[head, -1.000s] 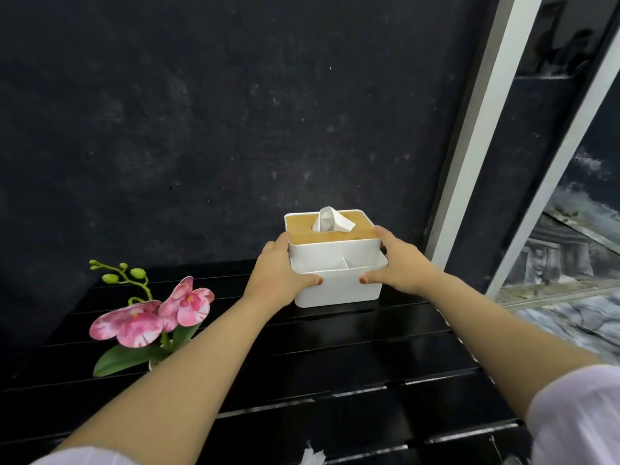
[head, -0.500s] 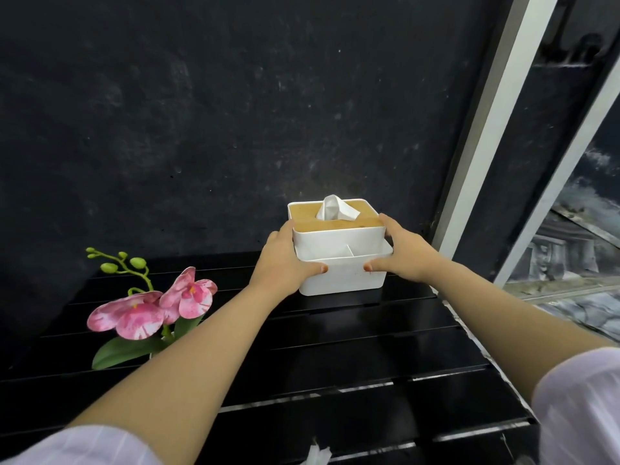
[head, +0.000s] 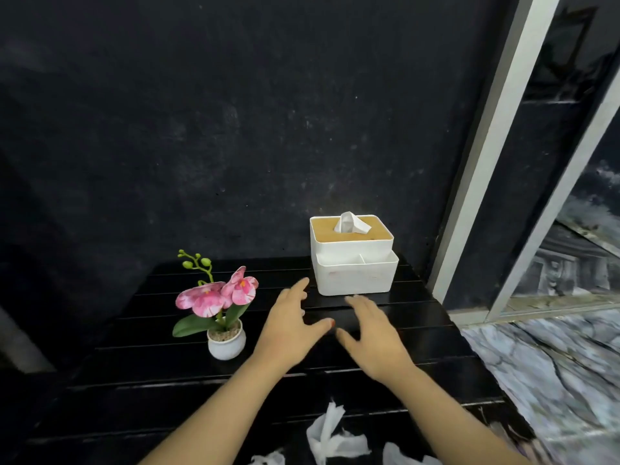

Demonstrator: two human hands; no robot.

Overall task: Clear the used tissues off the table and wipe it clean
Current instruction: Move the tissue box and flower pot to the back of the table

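A white tissue box with a tan lid and one tissue poking out stands alone at the back right of the black slatted table. My left hand and my right hand hover side by side in front of the box, both empty with fingers spread, touching nothing. Crumpled white used tissues lie on the table's near edge between my forearms, with more scraps beside them, partly cut off by the frame's bottom edge.
A small white pot with pink orchid flowers stands left of my left hand. A dark wall rises behind the table. A white frame post and marble floor lie to the right, past the table's edge.
Both hands have let go of the tissue box and drawn back toward me. The box now stands on the table by itself. The view has tilted down, showing the used tissues.
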